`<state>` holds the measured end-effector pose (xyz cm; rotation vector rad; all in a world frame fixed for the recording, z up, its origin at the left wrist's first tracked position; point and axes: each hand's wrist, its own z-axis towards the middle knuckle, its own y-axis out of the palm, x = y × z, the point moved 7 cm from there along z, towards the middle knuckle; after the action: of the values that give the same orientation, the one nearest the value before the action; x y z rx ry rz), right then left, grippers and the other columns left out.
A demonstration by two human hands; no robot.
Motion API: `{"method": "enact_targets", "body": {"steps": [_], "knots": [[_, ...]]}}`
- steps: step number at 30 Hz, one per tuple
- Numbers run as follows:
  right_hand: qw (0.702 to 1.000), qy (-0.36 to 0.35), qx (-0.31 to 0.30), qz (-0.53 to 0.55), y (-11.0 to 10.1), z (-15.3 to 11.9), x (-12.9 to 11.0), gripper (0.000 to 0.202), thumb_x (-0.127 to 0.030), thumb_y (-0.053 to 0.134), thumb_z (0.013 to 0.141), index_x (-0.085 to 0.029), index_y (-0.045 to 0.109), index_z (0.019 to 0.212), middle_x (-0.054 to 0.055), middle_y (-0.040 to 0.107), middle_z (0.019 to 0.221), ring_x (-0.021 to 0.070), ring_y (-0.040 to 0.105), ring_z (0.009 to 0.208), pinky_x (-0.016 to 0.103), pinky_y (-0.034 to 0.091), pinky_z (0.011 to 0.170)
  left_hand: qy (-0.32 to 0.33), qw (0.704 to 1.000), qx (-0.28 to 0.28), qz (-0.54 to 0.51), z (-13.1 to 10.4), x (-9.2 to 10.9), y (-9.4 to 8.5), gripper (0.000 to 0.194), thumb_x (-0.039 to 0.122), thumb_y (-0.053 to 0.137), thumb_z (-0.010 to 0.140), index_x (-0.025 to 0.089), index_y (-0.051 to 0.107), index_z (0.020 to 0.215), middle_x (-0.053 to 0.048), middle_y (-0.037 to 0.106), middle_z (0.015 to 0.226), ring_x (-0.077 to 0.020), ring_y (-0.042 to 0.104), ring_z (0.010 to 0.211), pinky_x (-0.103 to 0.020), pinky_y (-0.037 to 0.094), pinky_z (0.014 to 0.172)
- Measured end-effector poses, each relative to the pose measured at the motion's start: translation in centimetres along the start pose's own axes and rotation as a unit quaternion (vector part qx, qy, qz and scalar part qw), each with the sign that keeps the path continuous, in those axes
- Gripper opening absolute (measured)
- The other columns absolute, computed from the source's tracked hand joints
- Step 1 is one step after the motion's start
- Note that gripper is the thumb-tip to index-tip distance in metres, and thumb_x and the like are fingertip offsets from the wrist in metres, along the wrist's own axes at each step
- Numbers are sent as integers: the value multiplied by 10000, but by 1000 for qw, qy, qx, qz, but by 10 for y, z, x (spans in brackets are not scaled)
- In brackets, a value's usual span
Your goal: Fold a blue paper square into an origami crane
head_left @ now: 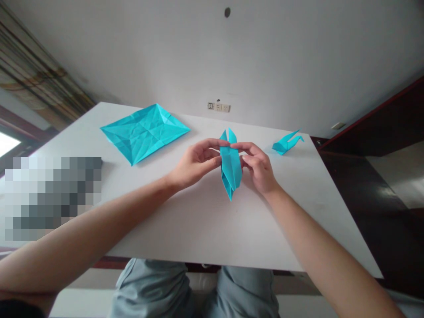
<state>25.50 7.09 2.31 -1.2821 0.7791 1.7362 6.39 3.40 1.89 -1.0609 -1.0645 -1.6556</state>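
Between my two hands is a folded piece of turquoise origami paper (pixel 231 165), long and narrow, with two points at its far end and one point toward me. My left hand (pixel 200 161) pinches its left side, index finger across the upper part and thumb on the left edge. On the other side my right hand (pixel 256 165) grips it, index fingertip near the top and thumb by the right edge. Parts of the fingers behind the paper are hidden. The two index fingertips almost meet on the paper.
A creased turquoise sheet (pixel 145 132) lies at the back left of the white table (pixel 205 225). A finished paper crane (pixel 286 143) stands at the back right. A blurred-out, pixelated item (pixel 53 194) is at the left. Behind the table, the wall carries sockets (pixel 218 107).
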Motion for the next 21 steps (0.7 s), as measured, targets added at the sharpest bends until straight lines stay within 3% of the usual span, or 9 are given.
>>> {"method": "enact_targets", "body": {"steps": [3, 6, 9, 11, 15, 18, 21], "knots": [[1000, 1, -13, -7, 0, 0, 0, 462, -659, 882, 1025, -295, 829, 1305, 8, 812, 1110, 135, 643, 676, 321, 589, 639, 4, 1000, 11, 4, 2, -1, -1, 657, 619, 1122, 923, 180, 831, 1316, -125, 950, 1156, -279, 945, 1025, -346, 753, 901], [1000, -4, -25, -17, 0, -1, 2, 540, -676, 965, 981, -302, 807, 1339, -16, 755, 1081, 105, 565, 640, 282, 498, 571, 12, 1000, 12, 16, 3, -1, -2, 631, 623, 1127, 915, 190, 827, 1263, -107, 944, 1121, -259, 929, 957, -340, 745, 853], [999, -23, -37, -12, 1, -3, 3, 612, -658, 1010, 925, -315, 799, 1386, -25, 733, 1094, 103, 545, 655, 276, 473, 568, 23, 999, 12, 22, 4, 0, -4, 601, 613, 1124, 919, 195, 829, 1233, -106, 936, 1158, -253, 920, 996, -341, 740, 873], [998, -30, -43, -18, 2, -4, 3, 607, -649, 1018, 927, -320, 797, 1386, -45, 702, 995, 116, 546, 656, 282, 472, 584, 29, 999, 12, 24, 3, 1, -5, 588, 609, 1120, 925, 195, 828, 1223, -107, 930, 1166, -245, 907, 1014, -333, 729, 880], [998, -15, -1, -68, -2, -2, 5, 499, -699, 1010, 976, -315, 782, 1197, -86, 596, 733, 144, 512, 599, 300, 395, 556, 30, 998, -5, 48, 1, 2, -3, 568, 591, 1145, 887, 206, 837, 1169, -76, 905, 1069, -221, 876, 949, -315, 705, 867], [995, -28, 36, -92, -5, 1, 1, 541, -802, 954, 1003, -308, 739, 1052, -69, 631, 728, 151, 529, 598, 323, 405, 561, 37, 996, 7, 85, -1, 4, -1, 578, 533, 1208, 793, 208, 849, 1109, -73, 902, 1112, -231, 879, 1015, -345, 714, 984], [990, -49, 62, -114, -5, 0, -6, 582, -838, 941, 1000, -304, 709, 1002, -55, 662, 755, 152, 537, 611, 332, 422, 570, 31, 993, 32, 105, -2, 6, 0, 542, 597, 1153, 868, 195, 830, 1033, -75, 888, 1069, -231, 864, 1004, -357, 700, 991]]}}
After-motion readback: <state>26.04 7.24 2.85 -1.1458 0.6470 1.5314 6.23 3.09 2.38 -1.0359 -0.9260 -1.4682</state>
